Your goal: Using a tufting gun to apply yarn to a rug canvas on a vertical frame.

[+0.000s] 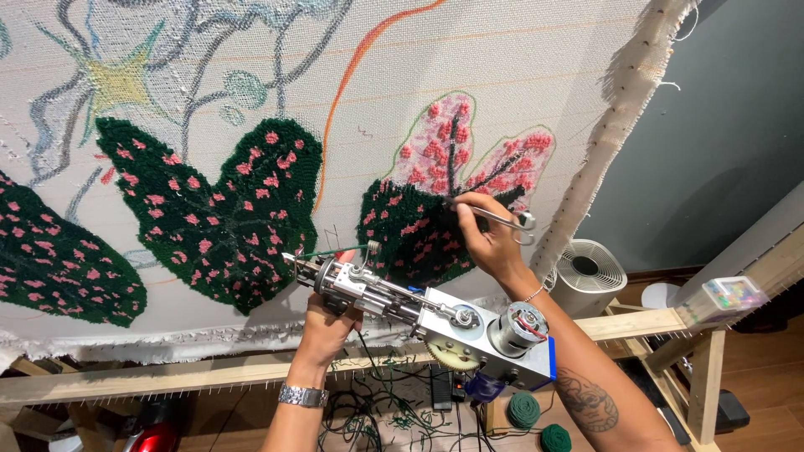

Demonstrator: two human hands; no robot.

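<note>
My left hand [325, 325] grips a metal tufting gun [435, 322] from below, its needle end pointing up-left with green yarn through it, just off the cloth. My right hand [488, 238] holds small silver scissors [507, 220], their tips touching a partly tufted leaf [435, 209] of dark green and pink yarn. The leaf sits on a stretched white tufting cloth [519, 59] with drawn outlines. A finished dark green leaf with pink spots [222, 197] lies to the left of the gun.
A wooden frame [636, 322] with tack strips holds the cloth. Below it lie black cables [385, 410] and green yarn balls [525, 410]. A white round fan [590, 272] stands at the right, and a clear box of coloured pins [730, 293] rests on the frame.
</note>
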